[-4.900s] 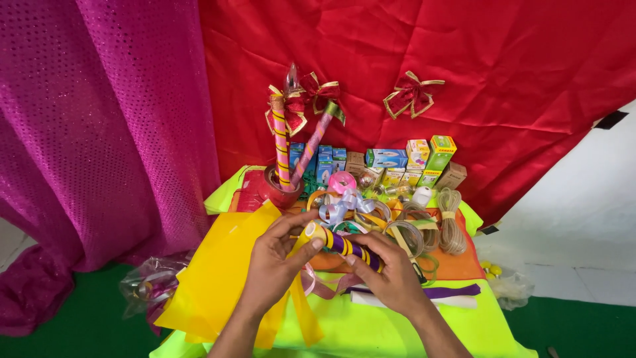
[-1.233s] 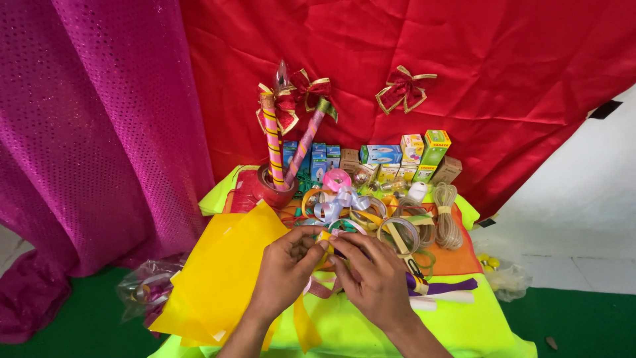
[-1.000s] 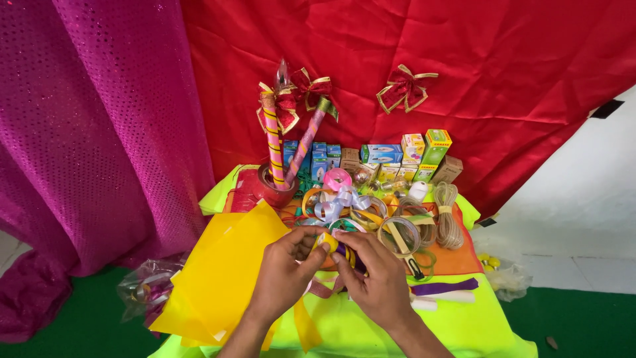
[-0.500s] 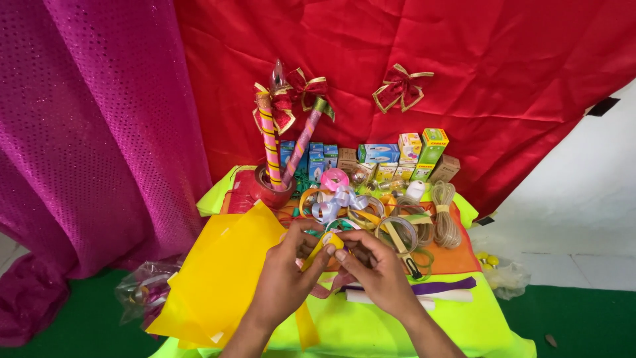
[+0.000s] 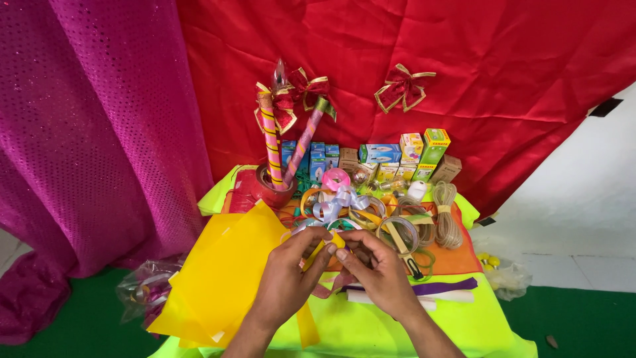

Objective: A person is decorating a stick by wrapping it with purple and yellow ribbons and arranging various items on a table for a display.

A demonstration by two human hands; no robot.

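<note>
Both hands meet over the middle of a small table covered in lime-yellow cloth (image 5: 371,328). My left hand (image 5: 291,278) and my right hand (image 5: 377,272) pinch a short stick wrapped in yellow ribbon (image 5: 321,246) between their fingertips. A loose strip of yellow ribbon (image 5: 306,325) hangs down below my left hand. Just beyond the fingers lies a heap of coiled ribbons (image 5: 351,209) in silver, orange, yellow and green. Most of the stick is hidden by my fingers.
Yellow sheets (image 5: 222,278) lie at the left. A red pot (image 5: 273,189) holds two ribbon-wrapped sticks (image 5: 270,142) with bows. Small boxes (image 5: 397,156) line the back; a cord bundle (image 5: 447,215), a purple strip (image 5: 440,287). Red drape (image 5: 464,73) behind, pink curtain (image 5: 86,132) left.
The hands have drawn closer together around the stick. Less of its striped length shows than several seconds ago, and the camera view has shifted slightly.
</note>
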